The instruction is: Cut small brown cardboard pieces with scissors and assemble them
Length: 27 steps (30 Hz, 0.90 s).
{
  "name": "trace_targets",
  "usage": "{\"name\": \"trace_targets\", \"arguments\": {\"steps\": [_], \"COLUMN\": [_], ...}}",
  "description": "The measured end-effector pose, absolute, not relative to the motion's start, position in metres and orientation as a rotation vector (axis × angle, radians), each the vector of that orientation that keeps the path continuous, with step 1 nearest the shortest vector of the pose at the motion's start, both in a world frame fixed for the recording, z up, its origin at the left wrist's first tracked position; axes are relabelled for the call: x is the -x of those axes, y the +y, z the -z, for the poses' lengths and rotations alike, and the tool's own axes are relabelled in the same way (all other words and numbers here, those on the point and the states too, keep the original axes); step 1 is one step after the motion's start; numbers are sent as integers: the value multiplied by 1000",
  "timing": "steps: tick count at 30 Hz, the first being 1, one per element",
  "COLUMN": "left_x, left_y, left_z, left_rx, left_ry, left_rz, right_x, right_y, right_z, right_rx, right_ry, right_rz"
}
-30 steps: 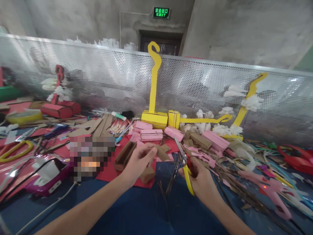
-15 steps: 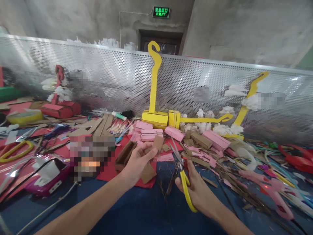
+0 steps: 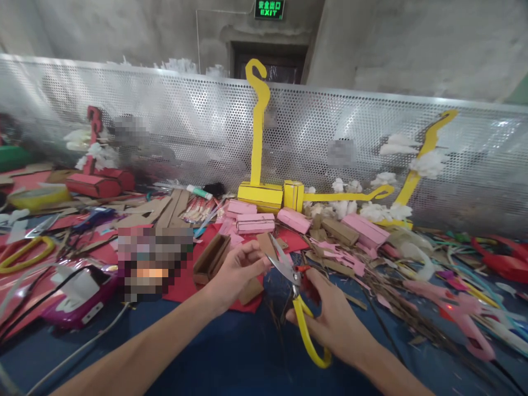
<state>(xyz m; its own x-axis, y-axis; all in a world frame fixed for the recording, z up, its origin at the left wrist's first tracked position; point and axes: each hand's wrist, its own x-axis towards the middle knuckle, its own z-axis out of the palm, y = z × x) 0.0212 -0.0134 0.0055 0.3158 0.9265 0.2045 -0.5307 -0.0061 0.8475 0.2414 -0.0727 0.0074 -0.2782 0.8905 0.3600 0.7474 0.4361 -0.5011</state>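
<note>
My left hand pinches a small brown cardboard piece between thumb and fingers. Scissors with yellow and red handles are gripped in my right hand. Their blades are spread, with the cardboard piece at or between them; whether they touch it I cannot tell. An open brown cardboard box lies left of my left hand on red paper. Another brown cardboard piece lies below that hand. Several pink paper-covered blocks lie just beyond the hands.
Yellow hooked shapes on bases stand before a perforated metal panel. At right rests a pink glue gun with a lit red light, beside scattered scraps. A purple power strip with cords and yellow-handled scissors lie at left.
The scissors have swung left, from apart from the cardboard piece to its edge, and their blades have opened. The cardboard piece has been turned more upright. The view has tilted slightly down.
</note>
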Motion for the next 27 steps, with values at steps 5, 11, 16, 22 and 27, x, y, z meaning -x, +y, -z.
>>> {"name": "trace_targets", "arguments": {"steps": [5,11,16,22,27], "left_x": [-24,-25,-25,-22,-20], "left_y": [-16,-18,-18,-17,-15], "left_z": [-6,-6,-5,-4,-8], "left_rx": [-1102,-1089,-1081,-1131,-1292], "left_ry": [419,455,478,479,472], "left_rz": [-1184,-1178,-1186,-1173,-1168], "right_x": [-240,-238,-243,-249,-252], "right_y": [-74,-72,-66,-62,-67], "right_z": [-5,-6,-1,-2,-11], "right_rx": [1366,1420,1425,1484,1524], "right_ry": [-2102,-2056,-2016,-1999,-2099], "right_rz": [-318,-434,-517,-400,-322]}}
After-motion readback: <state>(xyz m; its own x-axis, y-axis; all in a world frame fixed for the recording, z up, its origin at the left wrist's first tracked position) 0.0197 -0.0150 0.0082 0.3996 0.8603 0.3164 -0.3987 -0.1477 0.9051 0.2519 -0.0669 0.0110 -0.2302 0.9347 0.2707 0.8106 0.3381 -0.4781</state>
